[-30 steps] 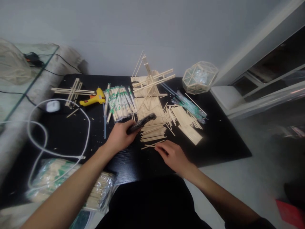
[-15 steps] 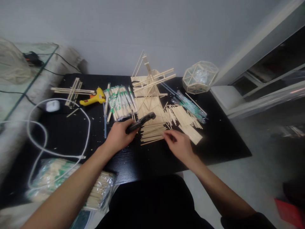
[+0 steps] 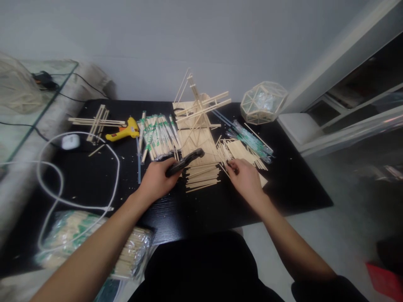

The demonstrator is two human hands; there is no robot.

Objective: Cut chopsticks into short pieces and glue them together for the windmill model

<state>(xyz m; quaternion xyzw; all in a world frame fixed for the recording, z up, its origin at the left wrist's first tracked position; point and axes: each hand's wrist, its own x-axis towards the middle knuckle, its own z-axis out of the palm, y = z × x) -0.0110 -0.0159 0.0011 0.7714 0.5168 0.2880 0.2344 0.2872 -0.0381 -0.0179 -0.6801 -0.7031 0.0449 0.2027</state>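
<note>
My left hand [image 3: 156, 179] is closed round the handles of a black cutting tool [image 3: 185, 160] that lies over a flat stack of cut wooden sticks [image 3: 201, 174] on the black table [image 3: 94, 176]. My right hand [image 3: 245, 178] rests on a scattered pile of short sticks [image 3: 242, 153] to the right, fingers curled and pinching at the sticks. What it grips is too small to name. Behind the stack stands a leaning stick framework [image 3: 198, 107].
A yellow glue gun [image 3: 124, 131], wrapped chopsticks [image 3: 157, 135] and a stick cross [image 3: 96, 121] lie at the back left. A white cable [image 3: 59, 180] loops at the left. A polyhedral stick frame [image 3: 263, 102] stands at the back right. Bagged sticks [image 3: 94, 243] sit near my left arm.
My right hand has left the loose sticks near the front of the stack and moved up and to the right onto the short-stick pile. The left hand has stayed on the tool.
</note>
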